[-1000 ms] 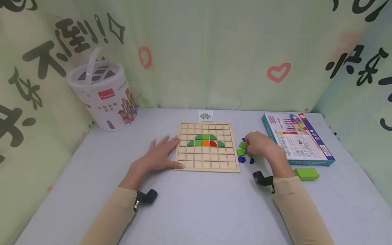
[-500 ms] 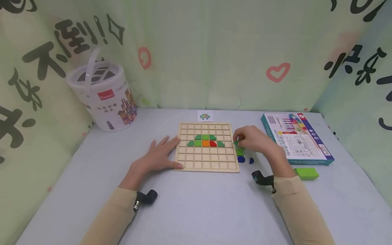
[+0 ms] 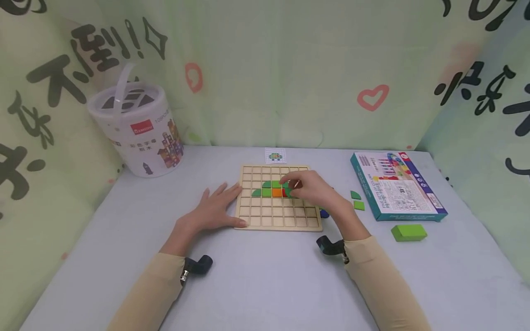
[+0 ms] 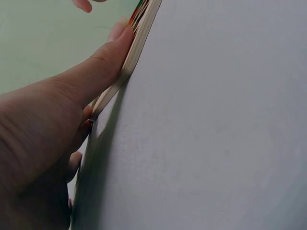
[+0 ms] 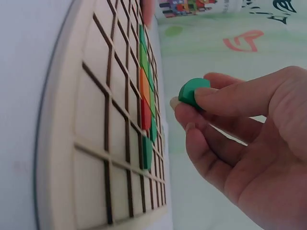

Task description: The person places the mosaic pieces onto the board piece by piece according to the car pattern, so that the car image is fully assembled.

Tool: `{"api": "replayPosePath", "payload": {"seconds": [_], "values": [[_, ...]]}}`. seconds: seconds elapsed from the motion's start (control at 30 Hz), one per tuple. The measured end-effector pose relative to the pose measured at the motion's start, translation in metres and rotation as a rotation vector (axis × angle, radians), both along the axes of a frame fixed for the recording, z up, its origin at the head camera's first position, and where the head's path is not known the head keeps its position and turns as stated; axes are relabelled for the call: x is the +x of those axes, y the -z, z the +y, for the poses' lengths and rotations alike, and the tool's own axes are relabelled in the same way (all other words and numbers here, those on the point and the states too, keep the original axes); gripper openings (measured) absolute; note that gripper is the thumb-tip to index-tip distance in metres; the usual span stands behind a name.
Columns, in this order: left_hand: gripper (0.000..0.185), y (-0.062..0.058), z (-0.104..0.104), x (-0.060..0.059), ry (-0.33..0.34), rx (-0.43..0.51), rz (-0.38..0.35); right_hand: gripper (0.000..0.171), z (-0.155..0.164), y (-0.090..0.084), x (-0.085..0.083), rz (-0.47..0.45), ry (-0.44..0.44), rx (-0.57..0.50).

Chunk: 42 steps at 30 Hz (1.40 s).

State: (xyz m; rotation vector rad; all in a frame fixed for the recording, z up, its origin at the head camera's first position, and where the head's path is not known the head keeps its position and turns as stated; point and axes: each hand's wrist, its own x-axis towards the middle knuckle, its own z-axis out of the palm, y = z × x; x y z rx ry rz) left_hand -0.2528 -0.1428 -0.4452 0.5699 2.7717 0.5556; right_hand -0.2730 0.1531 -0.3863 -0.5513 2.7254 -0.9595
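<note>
A wooden grid board (image 3: 285,222) lies on the table, bearing several green tiles, an orange tile (image 3: 277,192) and a red tile (image 5: 146,115). My left hand (image 3: 213,211) rests along its left edge with fingers spread, the thumb on the near-left corner. Above the board's right part, my right hand (image 3: 312,188) pinches a dark green quarter-round tile (image 5: 194,92) between thumb and fingers. In the right wrist view that tile is held apart from the board. The right hand hides some of the grid's right side from the head camera.
Right of the board lie a green quarter-round tile (image 3: 355,195), a light green square (image 3: 359,205) and a partly hidden blue piece (image 3: 325,214). Beyond are a flat box (image 3: 399,184) and green block (image 3: 408,232). A pattern card (image 3: 275,156) and lidded bucket (image 3: 142,138) stand behind.
My right hand has taken a green tile from the loose pieces and carried it left over the board. The left hand has stayed on the board's edge.
</note>
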Motion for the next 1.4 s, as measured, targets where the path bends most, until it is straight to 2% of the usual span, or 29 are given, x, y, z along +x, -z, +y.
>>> {"api": "replayPosePath", "payload": {"seconds": [0.23, 0.47, 0.7, 0.87, 1.17, 1.4], "values": [[0.112, 0.002, -0.001, -0.002, 0.003, -0.005, 0.009, 0.023, -0.028, 0.006, 0.001, 0.015, -0.038, -0.067], [0.111, 0.003, 0.000, -0.003, 0.007, -0.001, 0.007, 0.012, -0.048, 0.009, 0.001, 0.027, -0.035, -0.073], [0.111, 0.001, 0.001, -0.001, 0.006, -0.005, 0.011, 0.012, -0.058, 0.008, 0.001, 0.029, -0.061, -0.080], [0.111, 0.001, 0.001, -0.001, 0.011, -0.004, 0.019, 0.019, -0.066, 0.009, -0.001, 0.034, -0.077, -0.080], [0.110, 0.003, -0.001, -0.002, 0.013, 0.013, -0.002, 0.027, -0.082, 0.014, -0.001, 0.090, -0.151, 0.068], [0.109, 0.000, 0.000, -0.002, 0.018, 0.001, 0.004, 0.019, -0.088, 0.019, 0.000, 0.119, -0.092, 0.137]]}}
